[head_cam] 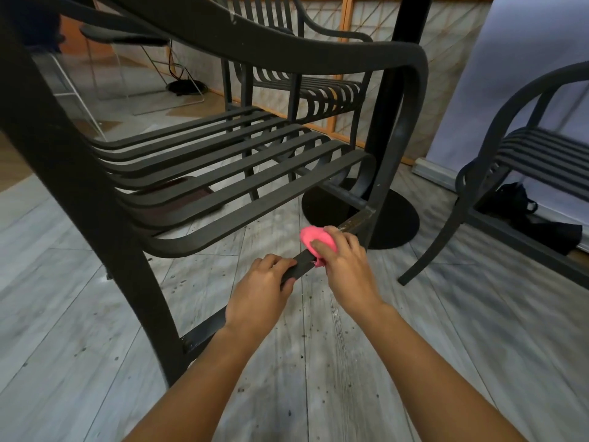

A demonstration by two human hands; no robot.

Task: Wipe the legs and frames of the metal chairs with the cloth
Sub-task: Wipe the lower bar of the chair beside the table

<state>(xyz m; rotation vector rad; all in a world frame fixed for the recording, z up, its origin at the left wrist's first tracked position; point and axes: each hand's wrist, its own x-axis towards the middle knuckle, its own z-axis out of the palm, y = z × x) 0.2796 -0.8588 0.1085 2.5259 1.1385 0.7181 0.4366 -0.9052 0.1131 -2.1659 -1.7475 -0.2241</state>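
**A:** Where is the cloth?

**B:** A pink cloth (317, 238) sits just right of the frame's centre, bunched small and wrapped over the low side rail (298, 266) of the nearest metal chair (223, 164). The right hand (342, 266) has its fingers curled over the cloth, clamping it onto the rail.

**A:** And the other hand?

**B:** The left hand (261, 291), slightly lower and to the left, grips the same rail bare, fingers curled over the top and thumb beneath.

**A:** How will these things handle?

**B:** The cloth looks soft and light, moulding to the bar; holding it folded around the rail seems the best grip. The chair looks stiff and probably heavy, so it should stay put; the rail or a leg offers a firm hold.

**A:** What surrounds them?

**B:** The rail's far end, toward the front leg (379, 173), looks scuffed. Slatted seat above, speckled grey plank floor (95, 362) below. A round black table base (398, 221) stands behind, a second chair (302, 84) at top centre, a third (526, 161) at right.
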